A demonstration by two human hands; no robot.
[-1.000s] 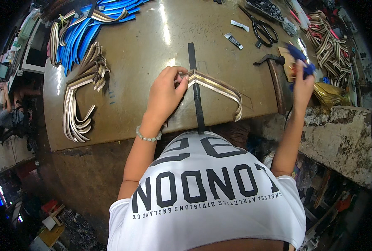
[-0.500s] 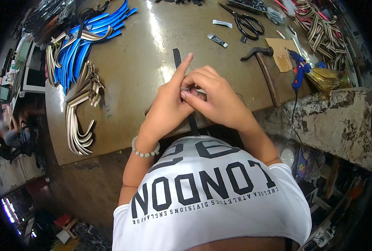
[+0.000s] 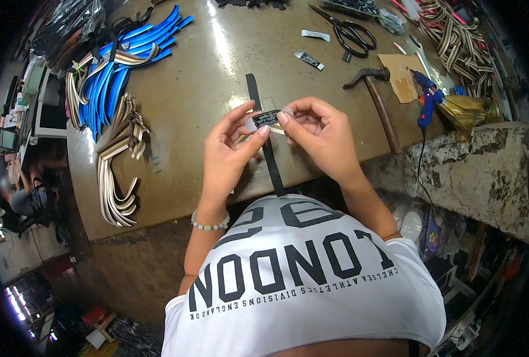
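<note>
Both hands meet just above the near edge of the tabletop [image 3: 217,77], pinching one small dark label [image 3: 267,118] between them. The left hand [image 3: 231,152] has thumb and forefinger closed on the label's left end, its other fingers loosely curled below. The right hand [image 3: 321,134] grips the label's right end with its fingertips, the remaining fingers bent inward. A striped strap piece shows just under the label, mostly hidden by the fingers. A black strap [image 3: 263,137] lies on the tabletop beneath the hands. A hammer [image 3: 378,98] and a blue glue gun [image 3: 426,101] lie to the right, well apart.
</note>
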